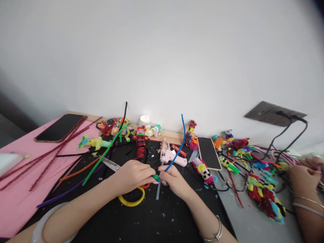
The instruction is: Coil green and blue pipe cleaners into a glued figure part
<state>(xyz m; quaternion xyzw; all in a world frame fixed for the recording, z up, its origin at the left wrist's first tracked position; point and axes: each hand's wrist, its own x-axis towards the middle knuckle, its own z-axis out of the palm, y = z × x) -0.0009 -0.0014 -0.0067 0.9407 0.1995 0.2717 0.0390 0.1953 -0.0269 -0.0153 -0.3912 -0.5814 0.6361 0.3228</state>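
My left hand (135,176) is closed on a small green and blue coiled pipe cleaner piece (156,177) at its fingertips. Close beside it, my right hand (174,181) pinches a blue pipe cleaner (179,152), whose long free end rises up and to the right. Scissors with a yellow handle (131,203) lie partly under my left hand, blades pointing to the upper left. Just beyond my hands lies a pale pink glue gun (168,156), with a translucent glue stick (158,191) showing below my fingers. Green pipe cleaner (106,153) lies left of my hands.
A black mat (141,224) covers the middle. Phones (60,127) (209,153) lie left and right. Several pipe cleaner figures (140,141) line the back, near a white paper cup (145,122). Cords run from a wall socket (268,113). Another person's hand (303,177) is at far right.
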